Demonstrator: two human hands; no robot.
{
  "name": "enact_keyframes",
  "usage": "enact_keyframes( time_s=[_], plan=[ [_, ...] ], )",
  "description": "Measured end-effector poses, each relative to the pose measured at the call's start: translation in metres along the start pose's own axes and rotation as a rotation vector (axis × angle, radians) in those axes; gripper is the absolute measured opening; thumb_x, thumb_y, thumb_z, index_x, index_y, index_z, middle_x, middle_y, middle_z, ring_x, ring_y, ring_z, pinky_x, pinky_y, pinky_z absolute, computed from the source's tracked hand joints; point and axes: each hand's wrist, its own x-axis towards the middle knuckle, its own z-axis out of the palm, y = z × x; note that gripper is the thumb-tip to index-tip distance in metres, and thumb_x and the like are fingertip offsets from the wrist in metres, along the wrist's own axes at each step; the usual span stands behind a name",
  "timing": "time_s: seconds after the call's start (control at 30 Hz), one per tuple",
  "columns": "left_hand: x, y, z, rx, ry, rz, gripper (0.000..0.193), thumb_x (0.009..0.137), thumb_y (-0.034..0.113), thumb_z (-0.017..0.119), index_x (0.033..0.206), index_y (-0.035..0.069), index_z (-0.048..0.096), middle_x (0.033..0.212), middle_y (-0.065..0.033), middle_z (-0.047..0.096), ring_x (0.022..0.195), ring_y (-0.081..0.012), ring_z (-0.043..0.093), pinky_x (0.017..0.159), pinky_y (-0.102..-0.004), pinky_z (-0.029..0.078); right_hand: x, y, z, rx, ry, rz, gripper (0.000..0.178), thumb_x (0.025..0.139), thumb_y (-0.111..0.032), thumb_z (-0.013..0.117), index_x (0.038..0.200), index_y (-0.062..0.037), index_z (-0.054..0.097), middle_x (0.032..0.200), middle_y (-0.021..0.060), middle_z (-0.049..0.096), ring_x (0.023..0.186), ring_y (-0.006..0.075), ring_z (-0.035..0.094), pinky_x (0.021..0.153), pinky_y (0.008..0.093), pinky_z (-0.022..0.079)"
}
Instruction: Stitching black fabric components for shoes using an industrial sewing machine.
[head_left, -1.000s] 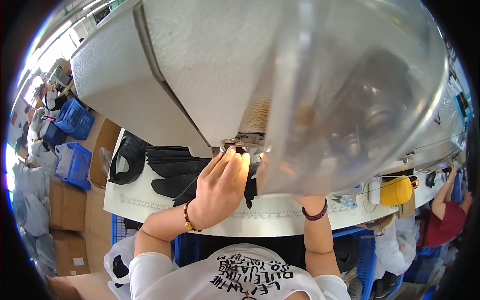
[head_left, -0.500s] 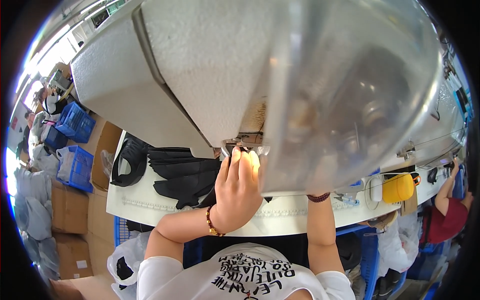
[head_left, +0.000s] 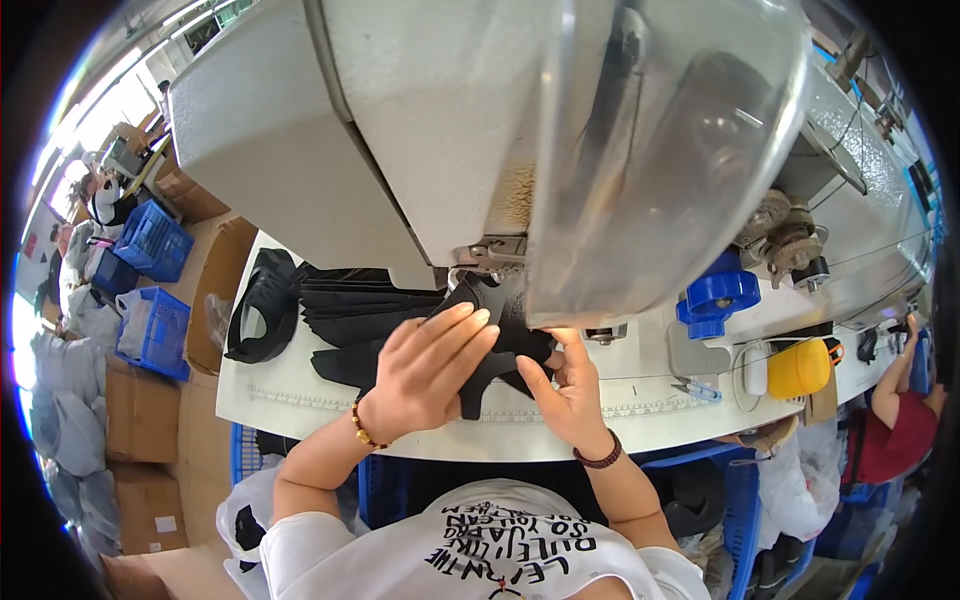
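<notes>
Left hand [head_left: 425,370] sits just L of ctr, palm down, fingers straight & close together, tips resting on a black fabric piece [head_left: 512,338]; its thumb is hidden, so can't tell what that does. Right hand [head_left: 568,395], a bit R of ctr, has thumb & index finger parted at the R edge of the piece, other fingers bent & partly hidden; can't tell whether they pinch the cloth. The piece lies mid-frame on the white table [head_left: 290,385], btwn the hands, upper end right by the presser-foot area of a big pale sewing machine [head_left: 440,110], w/ a narrow strip pointing toward the bottom of frame. A clear curved cover [head_left: 680,150] takes up much of the upper ctr-R.

L of the left hand: a fanned stack of black pieces [head_left: 365,310], & further L a black looped piece [head_left: 268,278]. A ruler strip [head_left: 330,402] runs along the near table edge. R side: blue knob [head_left: 720,292], then small snips [head_left: 697,388] & a yellow container [head_left: 798,370]. Far L: blue crate [head_left: 155,330] above a cardboard box [head_left: 143,410]. Far R edge: co-worker in a dark red top [head_left: 895,435], one arm raised.
</notes>
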Motion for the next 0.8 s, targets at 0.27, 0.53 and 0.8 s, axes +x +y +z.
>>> enact_keyframes(
  time_s=[0.27,0.53,0.8],
  plan=[
    [0.014,0.012,-0.009,0.033,-0.110,-0.052,0.038,0.057,0.000,0.060,0.095,0.002,0.066,0.102,-0.0081,0.064,0.090,-0.0188,0.062,0.058,-0.0285,0.045,-0.017,0.006,0.011,0.715,0.142,0.190,0.028,0.087,0.005,0.055,0.110,-0.0036,0.043,0.101,0.0113,0.062,0.090,0.0117,0.060,0.078,0.0225,0.047],
    [0.010,0.017,-0.005,0.177,-0.134,0.017,0.027,0.066,0.007,0.060,0.091,0.001,0.066,0.097,-0.0097,0.063,0.090,-0.0184,0.061,0.055,-0.0240,0.040,-0.019,0.002,0.009,0.451,0.194,0.076,0.021,0.083,0.008,0.059,0.098,-0.0020,0.049,0.093,0.0049,0.061,0.087,0.0082,0.059,0.074,0.0178,0.042],
    [0.015,0.018,-0.002,0.240,-0.115,0.043,0.027,0.066,0.008,0.060,0.092,0.000,0.065,0.096,-0.0099,0.063,0.089,-0.0189,0.061,0.055,-0.0241,0.041,-0.015,0.004,0.005,0.333,0.225,0.050,0.017,0.082,0.008,0.060,0.094,0.0003,0.052,0.091,0.0068,0.063,0.085,0.0078,0.059,0.072,0.0188,0.044]
  ],
)
